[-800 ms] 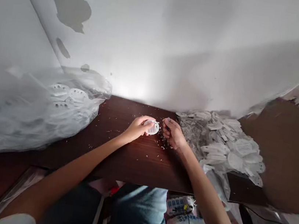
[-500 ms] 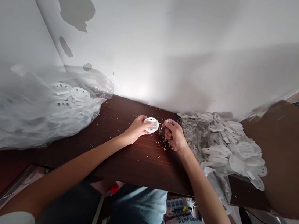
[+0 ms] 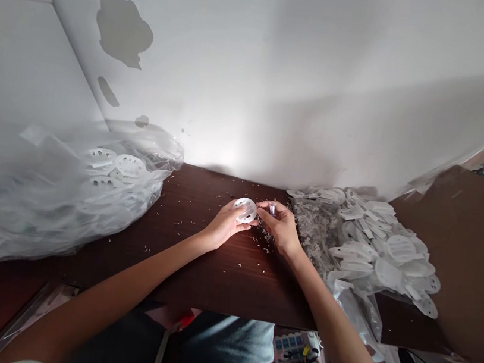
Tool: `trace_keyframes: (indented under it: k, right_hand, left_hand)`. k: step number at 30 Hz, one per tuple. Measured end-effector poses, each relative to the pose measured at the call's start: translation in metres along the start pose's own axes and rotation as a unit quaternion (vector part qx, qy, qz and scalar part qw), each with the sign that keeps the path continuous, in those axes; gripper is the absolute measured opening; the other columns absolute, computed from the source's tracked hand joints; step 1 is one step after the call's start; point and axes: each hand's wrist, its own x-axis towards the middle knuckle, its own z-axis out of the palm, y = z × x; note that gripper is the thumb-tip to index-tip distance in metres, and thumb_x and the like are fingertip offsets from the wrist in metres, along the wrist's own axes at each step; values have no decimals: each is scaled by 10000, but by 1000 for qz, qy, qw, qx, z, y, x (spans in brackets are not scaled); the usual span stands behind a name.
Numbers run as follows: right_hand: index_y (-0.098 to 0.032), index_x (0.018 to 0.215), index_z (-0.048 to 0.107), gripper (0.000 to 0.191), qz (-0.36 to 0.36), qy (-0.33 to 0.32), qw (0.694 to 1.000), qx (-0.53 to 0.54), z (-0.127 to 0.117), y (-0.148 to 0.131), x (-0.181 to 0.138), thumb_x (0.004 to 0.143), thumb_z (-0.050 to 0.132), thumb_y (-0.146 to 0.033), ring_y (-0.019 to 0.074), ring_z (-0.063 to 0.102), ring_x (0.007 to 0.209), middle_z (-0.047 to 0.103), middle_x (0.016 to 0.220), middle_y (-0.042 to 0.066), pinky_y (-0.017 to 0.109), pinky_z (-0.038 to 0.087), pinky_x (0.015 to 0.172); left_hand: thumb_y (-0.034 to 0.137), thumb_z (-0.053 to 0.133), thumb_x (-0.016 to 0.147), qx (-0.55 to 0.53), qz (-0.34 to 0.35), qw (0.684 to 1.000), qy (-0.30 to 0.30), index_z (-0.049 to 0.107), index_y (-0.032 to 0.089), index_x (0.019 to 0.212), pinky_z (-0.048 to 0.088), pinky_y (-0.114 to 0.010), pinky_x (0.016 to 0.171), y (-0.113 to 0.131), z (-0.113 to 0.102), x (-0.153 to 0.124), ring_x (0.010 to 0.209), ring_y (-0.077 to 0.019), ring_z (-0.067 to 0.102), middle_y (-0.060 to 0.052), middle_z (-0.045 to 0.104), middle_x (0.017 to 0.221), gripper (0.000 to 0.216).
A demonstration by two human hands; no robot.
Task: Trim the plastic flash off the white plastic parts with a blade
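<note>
A white round plastic disc with slots (image 3: 246, 210) is gripped between the thumb and fingers of my left hand (image 3: 225, 225), above the dark table. My right hand (image 3: 279, 226) is closed around a small, pale purple, see-through object (image 3: 273, 210), whose kind I cannot make out. The right fingertips are at the disc's right edge; whether they touch it cannot be told. White plastic scraps (image 3: 266, 242) lie scattered under and around both hands.
A clear plastic bag (image 3: 62, 210) with white discs stands at the left. On the right lies a pile of white discs (image 3: 392, 269), with scraps heaped beside it and a cardboard sheet (image 3: 479, 257) beyond. A white wall (image 3: 248, 74) rises behind the table (image 3: 192, 277).
My right hand has come left to the disc's edge, and its fingers have shifted around the purple object. The disc is turned a little in my left hand. The whole view has shifted slightly.
</note>
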Motion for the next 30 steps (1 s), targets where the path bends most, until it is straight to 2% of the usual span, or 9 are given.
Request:
trace_keyframes:
  k: [3,6,12,15,18,22,26,30]
  right_hand:
    - [-226,953,783,294,-33,-8,999,-28,2,0,-1,806,837,-475,175,633,763,745,931,43,298,524,661]
    - [-225,946,782,287,-43,-3,998,-37,3,2,-1,805,835,-469,205,669,854,750,973,52,331,575,757]
    - [-222,958,766,337,-10,21,1000,2,-2,12,6,769,853,-488,190,672,770,745,972,51,344,591,734]
    - [-221,955,766,348,13,17,999,31,-4,10,7,742,876,-472,184,664,776,739,951,46,318,574,695]
    - [-220,948,764,353,30,13,998,52,-4,4,4,730,886,-469,139,596,682,714,890,25,256,489,565]
    - [-221,945,757,360,32,22,997,73,-3,-5,1,724,896,-469,67,408,514,646,784,-18,228,290,440]
    - [-217,938,762,365,8,17,998,53,-2,-9,-1,720,900,-475,76,421,547,667,841,4,241,308,463]
    - [-219,946,765,368,2,5,999,40,1,-10,-5,731,890,-490,111,514,610,693,893,26,254,370,499]
  left_hand:
    - [442,821,830,-2,3,1000,-3,685,194,1147,562,-357,873,-1,-1,0,915,-219,757,-84,768,1087,425]
    - [428,814,829,-34,5,999,-29,713,194,1140,553,-381,934,1,1,-2,994,-232,734,-88,760,1133,402]
    - [232,839,798,-35,-20,992,-117,732,215,1190,483,-375,1087,10,7,-8,1187,-237,684,-71,747,1172,406]
    - [252,835,839,-17,-16,990,-137,716,232,1245,459,-381,1123,10,8,-8,1210,-228,679,-78,729,1254,423]
    - [379,813,879,3,-19,990,-139,707,213,1231,497,-369,1038,9,6,-7,1110,-234,721,-98,729,1257,404]
    - [643,683,903,5,-36,991,-128,712,159,1124,524,-348,808,10,2,-4,790,-201,705,-119,766,1037,533]
    - [736,546,941,19,-25,992,-125,710,166,1045,448,-313,661,9,-2,-1,662,-171,608,-100,741,876,602]
    - [833,484,902,60,-22,990,-126,701,170,970,405,-313,616,4,-2,1,643,-182,587,-105,725,819,701]
